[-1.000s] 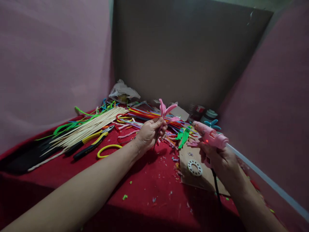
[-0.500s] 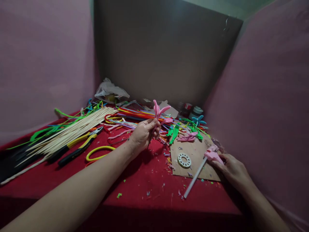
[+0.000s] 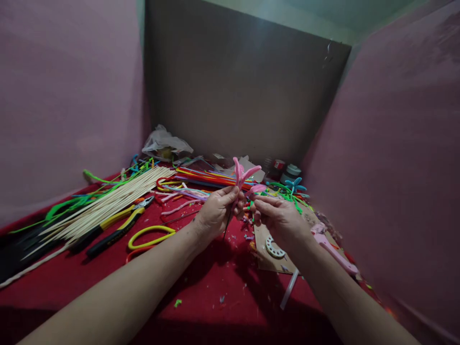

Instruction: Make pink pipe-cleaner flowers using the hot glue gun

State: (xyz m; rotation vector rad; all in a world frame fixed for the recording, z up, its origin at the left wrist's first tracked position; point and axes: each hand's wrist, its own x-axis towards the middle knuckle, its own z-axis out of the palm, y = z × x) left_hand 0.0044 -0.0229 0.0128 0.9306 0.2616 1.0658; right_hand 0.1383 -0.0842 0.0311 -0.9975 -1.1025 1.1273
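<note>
My left hand (image 3: 221,206) is closed around the base of a pink pipe-cleaner flower (image 3: 241,173), whose fuzzy petals spread upward. A thin dark stem (image 3: 227,225) runs down below the fingers. My right hand (image 3: 278,218) is beside it, thumb and fingers pinched at a lower pink petal (image 3: 258,189) on the flower's right side; the exact contact is partly hidden. Under my right forearm lies a pink glue gun (image 3: 338,254) on the cardboard (image 3: 264,261), and a translucent glue stick (image 3: 289,290) shows on the forearm's other side.
Wooden skewers (image 3: 111,203), yellow-black pliers (image 3: 118,225) and yellow-handled scissors (image 3: 151,235) lie at left. Coloured pipe cleaners (image 3: 212,176) are spread behind my hands. A white holed ring (image 3: 275,247) rests on the cardboard. Jars (image 3: 292,173) and a plastic bag (image 3: 167,141) stand at the back.
My right hand has let go of the pink glue gun and moved up and left to the flower. My left hand still holds the flower, in nearly the same place.
</note>
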